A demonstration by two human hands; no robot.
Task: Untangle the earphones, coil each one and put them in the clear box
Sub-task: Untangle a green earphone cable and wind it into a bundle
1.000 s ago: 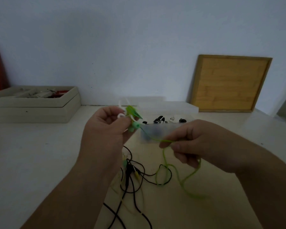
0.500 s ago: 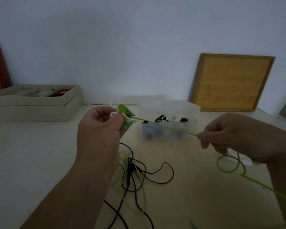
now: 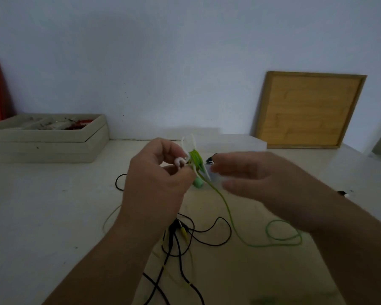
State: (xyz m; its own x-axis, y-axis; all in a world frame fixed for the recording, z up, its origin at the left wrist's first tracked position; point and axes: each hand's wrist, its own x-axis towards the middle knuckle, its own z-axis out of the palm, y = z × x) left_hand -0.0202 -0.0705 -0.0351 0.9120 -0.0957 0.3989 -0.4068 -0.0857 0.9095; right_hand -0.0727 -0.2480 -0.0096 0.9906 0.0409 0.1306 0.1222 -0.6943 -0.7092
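Pinched in the left hand, the green earphone is partly coiled — its tail trails over the table. Right hand is blurred, fingers loose, seemingly off the cord. Black tangle awaits untangling — clear box sits just behind.

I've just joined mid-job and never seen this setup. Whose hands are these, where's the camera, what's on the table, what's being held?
No machine here: a person works with bare hands, and the one picture comes from a camera on their head, looking down. The left hand pinches the green earphones, partly wound into a coil; their loose cord trails onto the table. The right hand is blurred beside it; its grip is unclear. A black tangle lies below, the clear box behind.
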